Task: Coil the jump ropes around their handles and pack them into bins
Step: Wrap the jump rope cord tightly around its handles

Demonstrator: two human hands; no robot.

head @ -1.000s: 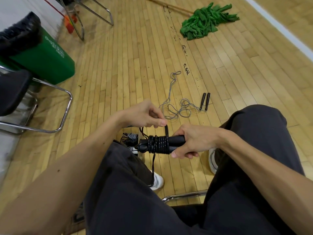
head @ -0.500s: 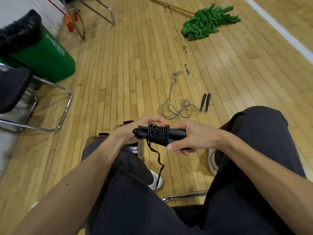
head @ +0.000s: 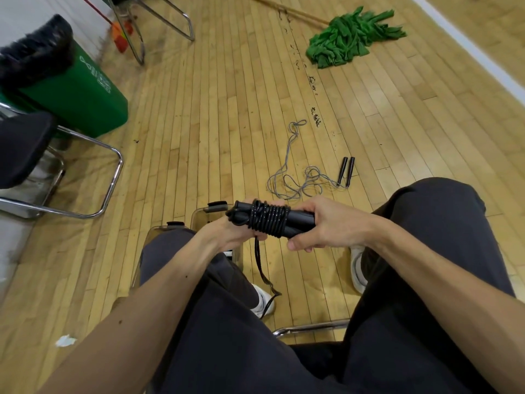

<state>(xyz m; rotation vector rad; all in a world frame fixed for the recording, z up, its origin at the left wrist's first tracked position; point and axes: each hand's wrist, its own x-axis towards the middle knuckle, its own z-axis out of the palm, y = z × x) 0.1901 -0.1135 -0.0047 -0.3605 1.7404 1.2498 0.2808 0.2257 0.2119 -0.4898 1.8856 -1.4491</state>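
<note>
I hold a black jump rope between my knees, its cord wound in several tight turns round the paired black handles. My right hand grips the handles at their right end. My left hand is cupped under the left end, fingers curled round the coil. A short tail of black cord hangs down from the coil. A second, grey jump rope lies uncoiled on the floor ahead, its two black handles side by side. A clear plastic bin stands on the floor below my left hand, partly hidden by my leg.
A green trash bin with a black liner stands at the left. A chrome-framed chair is beside it, another chair frame farther back. A green mop head lies on the wooden floor at the far right.
My left hand dropped from pinching the cord above the coil to holding the coil's left end from below. The bundle rose slightly and the loose tail now hangs short.
</note>
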